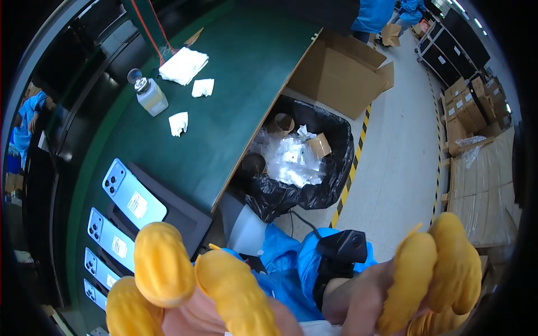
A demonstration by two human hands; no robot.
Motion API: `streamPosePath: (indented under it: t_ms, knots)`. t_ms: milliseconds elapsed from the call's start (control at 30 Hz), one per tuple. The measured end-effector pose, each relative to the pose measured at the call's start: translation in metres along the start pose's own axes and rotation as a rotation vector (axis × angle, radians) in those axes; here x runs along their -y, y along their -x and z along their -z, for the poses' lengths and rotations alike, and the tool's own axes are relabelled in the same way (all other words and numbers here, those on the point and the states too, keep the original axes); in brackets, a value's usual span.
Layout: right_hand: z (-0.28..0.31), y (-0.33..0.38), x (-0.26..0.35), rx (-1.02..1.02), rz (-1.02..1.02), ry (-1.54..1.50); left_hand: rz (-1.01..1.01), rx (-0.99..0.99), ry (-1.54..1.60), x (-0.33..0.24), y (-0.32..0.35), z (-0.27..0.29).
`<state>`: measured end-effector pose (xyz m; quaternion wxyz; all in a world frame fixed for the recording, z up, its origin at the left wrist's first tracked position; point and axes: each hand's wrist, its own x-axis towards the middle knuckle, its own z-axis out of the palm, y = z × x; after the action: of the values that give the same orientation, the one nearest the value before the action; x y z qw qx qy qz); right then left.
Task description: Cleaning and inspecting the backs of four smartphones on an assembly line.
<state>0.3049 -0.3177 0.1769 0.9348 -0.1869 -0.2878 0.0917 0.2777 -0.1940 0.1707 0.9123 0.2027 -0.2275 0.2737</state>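
Yellow finger cots cover the fingertips of both my hands, which are raised close to the camera at the lower edge. My left hand [207, 302] has its fingers apart, with nothing visible between them. Nearest to it are several light-blue smartphones [134, 196] in a row, backs up, each with a white label. The uppermost phone rests partly on a dark grey mat [182, 210]. At lower right, over the floor side, my right hand [414, 285] holds its fingers stretched up, with nothing seen in them. A black strapped device [343, 246] sits by the right wrist.
On the green table [224, 84] stand a pump bottle [151, 98], a stack of white wipes [184, 66] and crumpled wipes [179, 124]. Beside its edge are a black-lined bin [336, 185] of plastic waste and an open carton [342, 73]. Stacked boxes [471, 106] and people in blue are farther off.
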Motion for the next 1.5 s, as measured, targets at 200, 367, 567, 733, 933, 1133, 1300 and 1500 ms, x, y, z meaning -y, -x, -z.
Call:
streamPosePath:
  t_ms: [200,367,567,733,933,1133,1300,1500]
  knots:
    - [-0.004,0.011,0.035,-0.040,-0.598,0.107,0.067,0.054,0.161,-0.033,0.020,0.015]
    - [0.007,0.006,0.037,-0.027,-0.531,0.091,0.620,-0.088,0.420,-0.056,0.007,0.006]
    - [0.018,0.006,0.006,0.116,-0.290,-0.162,0.261,0.206,0.524,-0.041,0.004,0.021]
    - [0.023,0.006,-0.014,0.234,-0.173,-0.358,0.086,0.237,0.178,-0.043,0.014,0.020]
    - [0.010,0.012,-0.023,0.233,-0.008,-0.433,-0.075,0.011,0.539,-0.041,0.040,-0.006]
    - [-0.032,0.016,-0.039,-0.065,0.347,-0.442,-0.212,0.164,0.325,-0.040,0.030,-0.022]
    - [0.011,0.022,-0.011,0.265,0.088,-0.221,0.143,0.447,-0.190,-0.075,0.000,-0.006]
    - [0.008,0.002,-0.021,0.398,0.186,0.145,-0.154,0.267,0.033,-0.049,0.026,-0.003]
